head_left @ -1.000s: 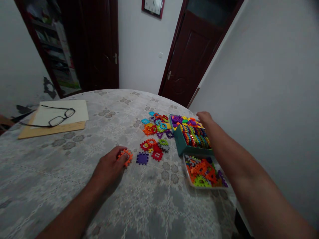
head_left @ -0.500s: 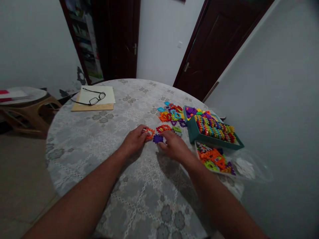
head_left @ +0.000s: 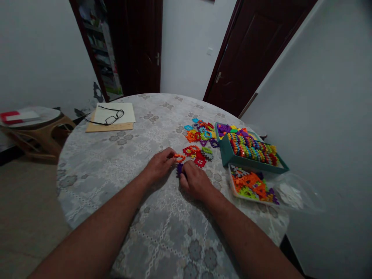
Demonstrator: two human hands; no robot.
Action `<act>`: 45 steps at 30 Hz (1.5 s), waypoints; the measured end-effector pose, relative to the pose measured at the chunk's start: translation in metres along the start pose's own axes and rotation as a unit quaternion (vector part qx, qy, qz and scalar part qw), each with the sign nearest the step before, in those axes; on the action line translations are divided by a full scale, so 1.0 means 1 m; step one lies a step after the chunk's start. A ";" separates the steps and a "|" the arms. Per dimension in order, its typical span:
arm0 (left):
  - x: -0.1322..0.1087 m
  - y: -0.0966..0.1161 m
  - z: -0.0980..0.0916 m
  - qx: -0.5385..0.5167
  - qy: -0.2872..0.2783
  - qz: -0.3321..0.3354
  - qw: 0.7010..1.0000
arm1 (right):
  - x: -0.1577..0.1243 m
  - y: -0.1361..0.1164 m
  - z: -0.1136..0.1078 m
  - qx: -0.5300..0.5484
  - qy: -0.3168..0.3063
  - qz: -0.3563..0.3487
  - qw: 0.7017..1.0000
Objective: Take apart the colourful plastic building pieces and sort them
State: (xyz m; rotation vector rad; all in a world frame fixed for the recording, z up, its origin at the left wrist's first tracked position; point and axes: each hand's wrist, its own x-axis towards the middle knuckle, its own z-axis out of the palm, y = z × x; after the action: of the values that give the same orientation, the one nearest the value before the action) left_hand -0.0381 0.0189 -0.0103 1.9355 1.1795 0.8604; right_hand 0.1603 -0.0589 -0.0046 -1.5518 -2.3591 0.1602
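My left hand (head_left: 159,167) rests on the round table (head_left: 122,182) with its fingers pinched on an orange interlocking piece (head_left: 179,157). Close beside it, my right hand (head_left: 195,180) is closed on a purple square piece (head_left: 179,169), tilted up on edge. The two pieces sit almost against each other between my fingertips. Just beyond them lies a loose pile of coloured pieces (head_left: 200,141), red, green, blue and orange.
A teal box (head_left: 232,157) full of coloured pieces stands at the right, with a clear tray of orange and green pieces (head_left: 252,186) nearer the edge. Glasses (head_left: 112,117) lie on papers at the far left. A low wooden stool (head_left: 37,130) stands beside the table.
My right hand came back from the teal box to the purple piece and took hold of it. The view pulled back and shifted. My left hand kept the orange piece.
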 end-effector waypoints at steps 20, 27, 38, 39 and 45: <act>-0.002 0.011 -0.005 0.015 -0.122 0.099 0.987 | 0.018 0.032 0.023 0.181 0.245 -0.001 0.952; -0.002 0.006 0.003 0.030 -0.102 0.082 0.991 | 0.020 0.030 0.023 0.199 0.248 -0.002 0.948; -0.005 0.006 0.005 0.063 -0.079 0.083 0.991 | 0.022 0.063 0.017 -0.016 0.240 0.223 0.945; -0.005 0.006 0.006 0.068 -0.077 0.079 0.992 | 0.023 0.065 0.018 -0.022 0.217 0.240 0.946; -0.005 0.004 0.004 0.085 -0.058 0.058 0.993 | 0.022 0.075 0.014 -0.018 0.176 0.269 0.947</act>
State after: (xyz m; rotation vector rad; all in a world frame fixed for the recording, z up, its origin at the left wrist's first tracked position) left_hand -0.0346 0.0123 -0.0101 2.1800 1.1117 0.7135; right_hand 0.2135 -0.0077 -0.0333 -2.0167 -1.6388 -0.0417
